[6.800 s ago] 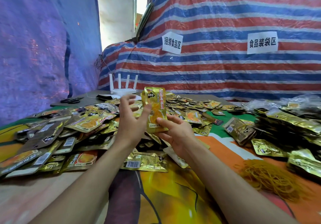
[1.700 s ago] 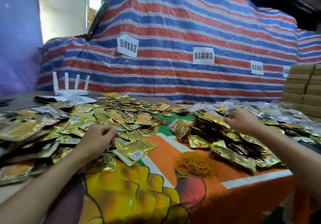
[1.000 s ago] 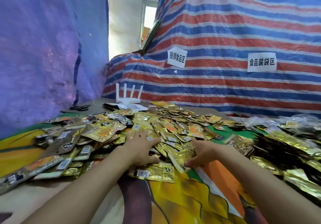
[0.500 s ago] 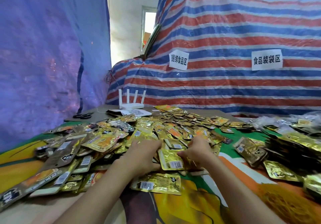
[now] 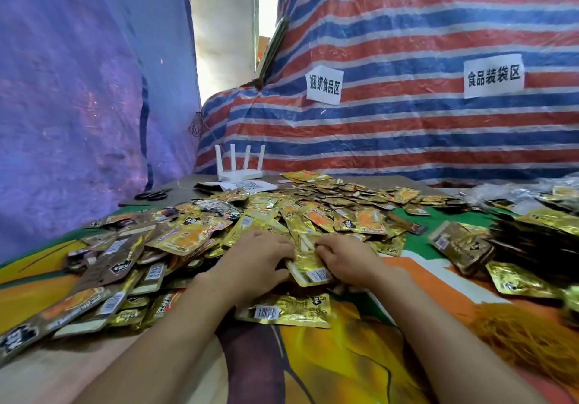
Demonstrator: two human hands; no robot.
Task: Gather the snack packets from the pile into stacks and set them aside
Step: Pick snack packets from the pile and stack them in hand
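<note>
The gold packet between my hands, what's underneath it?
The gold packet rests on the pile, held by the left hand and right hand. What lies directly beneath is covered.

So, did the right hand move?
Yes. The right hand was at the stacks right of the rubber bands; now it is left of them, gripping a packet in the pile.

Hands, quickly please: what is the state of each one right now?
Left hand: holds the left edge of a shiny gold foil snack packet with a barcode.
Right hand: holds the same packet's right edge.
</note>
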